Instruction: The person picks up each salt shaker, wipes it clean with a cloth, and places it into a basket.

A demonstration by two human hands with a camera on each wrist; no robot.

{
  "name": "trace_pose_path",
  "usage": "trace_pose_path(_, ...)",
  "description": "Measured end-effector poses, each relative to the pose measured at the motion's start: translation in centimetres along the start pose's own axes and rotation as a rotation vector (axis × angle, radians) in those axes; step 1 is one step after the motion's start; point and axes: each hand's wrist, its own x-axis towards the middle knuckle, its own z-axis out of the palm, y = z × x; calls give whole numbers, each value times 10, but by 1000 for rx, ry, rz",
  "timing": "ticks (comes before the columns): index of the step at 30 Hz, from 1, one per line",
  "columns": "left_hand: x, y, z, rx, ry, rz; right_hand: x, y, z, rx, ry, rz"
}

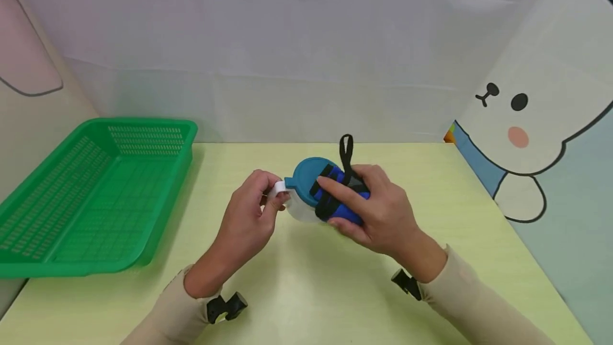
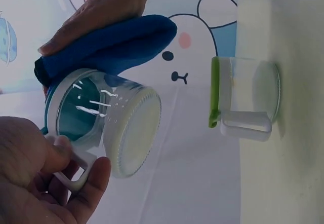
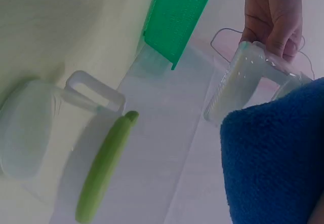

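Note:
In the head view my left hand (image 1: pixel 249 212) pinches the white handle (image 1: pixel 279 188) of a clear jar with a blue lid (image 1: pixel 304 174). The left wrist view shows this jar (image 2: pixel 134 138) raised and tilted on its side. My right hand (image 1: pixel 385 212) grips a fuzzy blue cleaning cloth (image 3: pixel 273 153) with black trim and a black loop (image 1: pixel 346 153). That cloth lies against the jar's side and partly covers its lid in the head view. Some right fingers are hidden behind the cloth.
A second clear jar (image 2: pixel 253 77), with a green lid (image 3: pixel 106 168) and a white handle, stands upright on the table; the head view does not show it. To the left is a green plastic basket (image 1: pixel 165 212). A white sheet (image 1: pixel 311 89) hangs behind the table (image 1: pixel 306 302).

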Motion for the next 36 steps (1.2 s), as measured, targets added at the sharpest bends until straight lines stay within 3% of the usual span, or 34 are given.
trace_pose_path(4,-2,-3,0,22,-39,49,6,11,-9,-11,-200,124)
trace_pose_path(7,-2,-3,-1,28,-38,40,8,10,-14,-13,-271,157)
trace_pose_path(12,-1,-7,-7,27,-15,13,4,-1,-16,20,-234,-30)
trace_pose_path(14,-1,-10,-9,13,-33,33,5,4,-15,42,-230,-21)
trace_pose_path(19,-2,-13,-9,-25,-91,67,10,18,-18,55,-274,117)
trace_pose_path(21,-2,-13,-9,-33,-85,57,10,11,-19,46,-280,80)
trace_pose_path(26,-2,-15,-10,-33,-68,43,11,-7,-18,16,-242,-114)
trace_pose_path(28,-2,-15,-11,-33,-87,46,12,0,-16,20,-233,-114)
trace_pose_path(33,-2,-14,-11,-29,-121,55,15,15,-16,27,-266,6)
trace_pose_path(36,0,-14,-12,-1,-99,65,16,2,-17,28,-300,-55)
